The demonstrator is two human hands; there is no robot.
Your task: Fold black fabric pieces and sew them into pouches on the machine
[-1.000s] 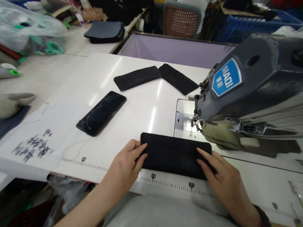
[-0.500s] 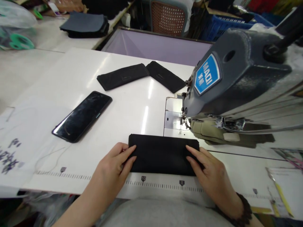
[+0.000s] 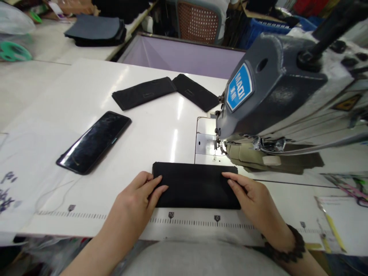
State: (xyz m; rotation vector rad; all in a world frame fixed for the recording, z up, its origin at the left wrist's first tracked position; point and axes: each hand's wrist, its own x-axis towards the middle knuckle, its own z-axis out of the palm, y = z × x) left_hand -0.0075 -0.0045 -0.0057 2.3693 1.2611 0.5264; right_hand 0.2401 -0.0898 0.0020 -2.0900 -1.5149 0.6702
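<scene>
Pale and glossy, the work surface (image 3: 155, 126) spreads out to the left of a grey sewing machine (image 3: 258, 84). On the near side of the sewing machine, short of its needle, a black fabric piece (image 3: 195, 186) lies flat. The fingers of the left hand (image 3: 130, 203) pinch its left end and those of the right hand (image 3: 254, 197) grasp its right end; what they do underneath is hidden. Beyond and left of the sewing machine's needle rest a second black piece (image 3: 145, 92) and a third black piece (image 3: 195, 92), each with a small rectangular outline. These seem further along; the held one shows no outline on its upper face, so it may be less advanced or simply turned over. None of it is under the needle, so sewing appears not under way. Olive fabric (image 3: 250, 159) sits beneath the sewing machine's arm, apparently set aside.
</scene>
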